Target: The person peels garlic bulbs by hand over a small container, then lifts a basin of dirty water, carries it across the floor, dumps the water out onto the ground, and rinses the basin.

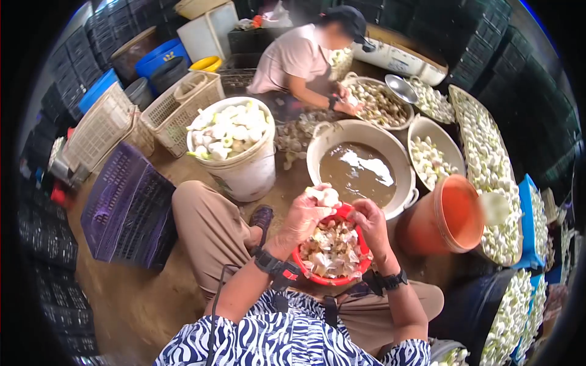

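My left hand (pixel 305 215) is closed on a pale garlic bulb (pixel 328 196), above the rim of a red basin (pixel 297 259). Papery garlic skins (pixel 329 250) fill the basin, which sits between my legs. Just right of the bulb, my right hand (pixel 370 224) has its fingers bent and pressed together over the basin's far right side; whatever they may hold is too small to make out. Beyond both hands stands a wide tub (pixel 314 149) of brown water. A white bucket (pixel 241 177) heaped with peeled bulbs is at the upper left of my hands.
Another person (pixel 293 64) sits across, hands over a basket (pixel 390 125) of bulbs. An orange bucket (pixel 448 213) and an oval tub (pixel 452 146) stand at right, near long trays of bulbs. A purple crate (pixel 125 207) and beige baskets (pixel 183 110) are at left.
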Motion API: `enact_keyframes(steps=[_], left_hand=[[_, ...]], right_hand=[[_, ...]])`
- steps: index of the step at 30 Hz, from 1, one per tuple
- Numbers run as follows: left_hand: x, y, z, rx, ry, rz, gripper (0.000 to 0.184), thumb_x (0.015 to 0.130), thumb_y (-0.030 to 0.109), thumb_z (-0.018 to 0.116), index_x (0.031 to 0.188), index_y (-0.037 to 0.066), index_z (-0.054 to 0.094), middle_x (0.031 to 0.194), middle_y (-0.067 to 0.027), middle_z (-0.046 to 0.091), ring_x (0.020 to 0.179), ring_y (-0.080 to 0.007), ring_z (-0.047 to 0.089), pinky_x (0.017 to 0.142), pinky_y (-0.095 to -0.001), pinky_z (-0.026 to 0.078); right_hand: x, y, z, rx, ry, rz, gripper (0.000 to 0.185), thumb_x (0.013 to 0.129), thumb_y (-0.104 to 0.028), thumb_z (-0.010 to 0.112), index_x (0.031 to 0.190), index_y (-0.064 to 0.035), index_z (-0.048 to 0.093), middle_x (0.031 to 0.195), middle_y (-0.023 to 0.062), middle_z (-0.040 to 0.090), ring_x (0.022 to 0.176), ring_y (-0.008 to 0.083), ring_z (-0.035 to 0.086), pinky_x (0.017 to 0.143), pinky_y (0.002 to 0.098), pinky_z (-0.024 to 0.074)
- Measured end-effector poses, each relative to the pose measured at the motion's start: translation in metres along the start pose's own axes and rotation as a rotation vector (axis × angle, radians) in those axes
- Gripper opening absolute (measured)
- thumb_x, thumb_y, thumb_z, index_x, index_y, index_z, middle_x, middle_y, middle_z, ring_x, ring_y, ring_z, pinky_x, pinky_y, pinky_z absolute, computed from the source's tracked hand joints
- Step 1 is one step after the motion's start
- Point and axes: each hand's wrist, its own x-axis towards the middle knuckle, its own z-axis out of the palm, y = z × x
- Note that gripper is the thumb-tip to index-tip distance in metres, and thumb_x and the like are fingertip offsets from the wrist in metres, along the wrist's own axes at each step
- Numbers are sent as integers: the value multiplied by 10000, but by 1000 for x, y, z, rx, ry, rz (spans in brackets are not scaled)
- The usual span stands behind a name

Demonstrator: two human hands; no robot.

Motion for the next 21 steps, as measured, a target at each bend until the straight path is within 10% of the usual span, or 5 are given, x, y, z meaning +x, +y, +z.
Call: enact_keyframes(steps=[13,18,21], left_hand=[[6,-9,-9,471,78,-19,405,741,126,750,1049,37,502,959,-19,553,932,-88,518,778,-260,461],[19,-18,-41,895,-82,73,480,658,155,710,1034,-18,466,946,-89,540,903,-204,544,796,-332,446],[15,-2,-34,972,-88,166,426,685,132,697,1055,26,514,874,-82,593,827,-131,589,687,-288,480]], right_hand=[[20,-5,14,325,-177,74,197,763,-94,578,939,-14,539,842,20,543,782,101,510,696,224,422],[48,42,16,92,-198,33,200,757,-86,590,932,-4,539,833,71,600,694,118,564,615,244,459],[26,-14,19,167,-231,273,322,807,-76,547,1120,-9,514,975,74,563,794,138,537,602,253,449]])
